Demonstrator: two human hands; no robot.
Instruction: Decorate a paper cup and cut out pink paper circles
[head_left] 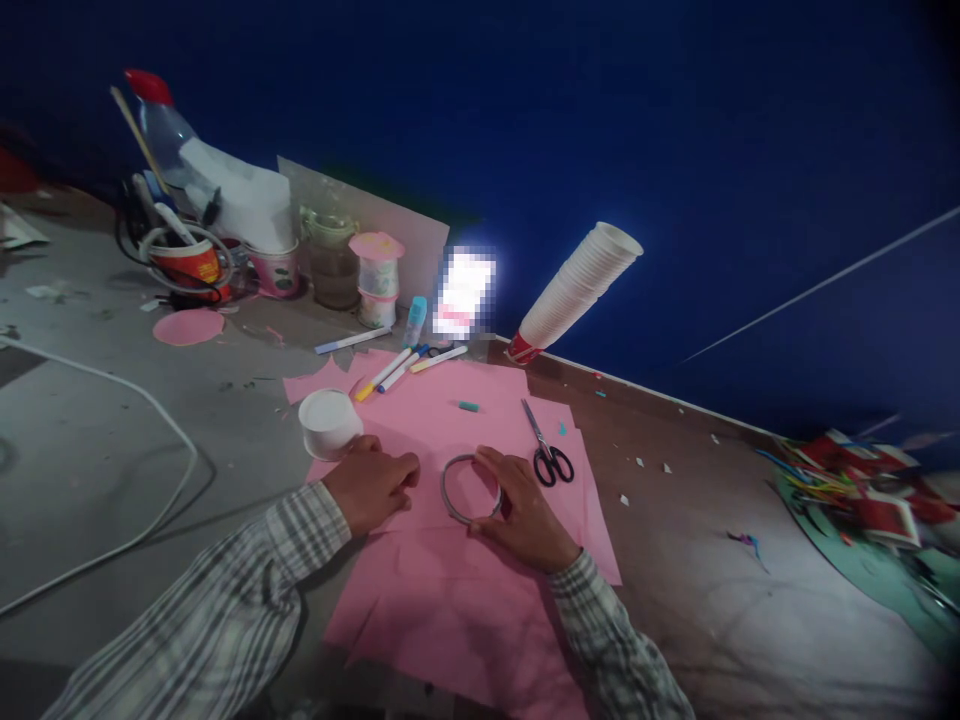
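Note:
A thin grey ring (445, 492) lies over the pink paper (450, 560). My right hand (525, 510) has it between thumb and fingers, gripping its right side; pink paper shows through the middle. To the left, my left hand (373, 485) rests low over the paper with its fingers curled under. Whatever is in those fingers, if anything, is hidden. Just behind that hand sits a white paper cup (330, 424), close to the knuckles. Black-handled scissors (551, 462) lie beyond my right hand, and a small teal cap (469, 407) is on the paper.
Several markers (394, 370) lie at the paper's far edge. Stacked white cups (574, 290) lean against the blue wall (675, 150). A tool-filled red cup (187, 268) and a jar (334, 260) stand back left. A white cable (172, 420) crosses the left; scraps pile on a green mat (832, 550).

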